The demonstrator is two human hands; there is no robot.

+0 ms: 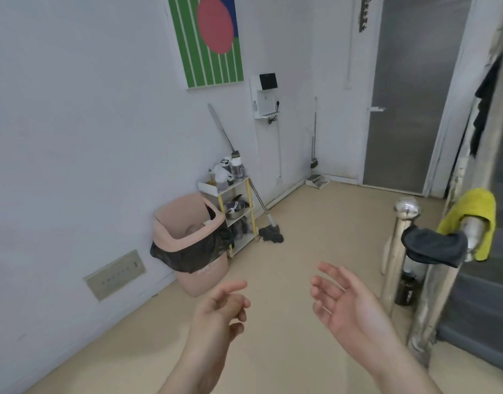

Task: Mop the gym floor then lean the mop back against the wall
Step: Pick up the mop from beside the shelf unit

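Head view: we're holding left hand (224, 305) and right hand (341, 300) apart, fingers spread, empty, probably since the mop (261, 206) is leaning on the wall (74, 137), well apart.

- The walls (74, 123) are plain white, evenly lit, with a low white skirting along the base.
- The floor (301, 251) is smooth beige.
- A green-striped poster (207, 41) with a red oval hangs high on the left wall.
- A pink waste bin (192, 245) with a black liner stands against that wall, just beside a small white and yellow shelf rack (236, 211) holding bottles and a metal bowl.
- A beige vent plate (115, 274) sits low on the wall.
- A grey frosted door (409, 103) fills the far right corner.
- A metal stair railing (400, 251) on the right carries a yellow cloth (477, 220) and a dark cloth (435, 245).
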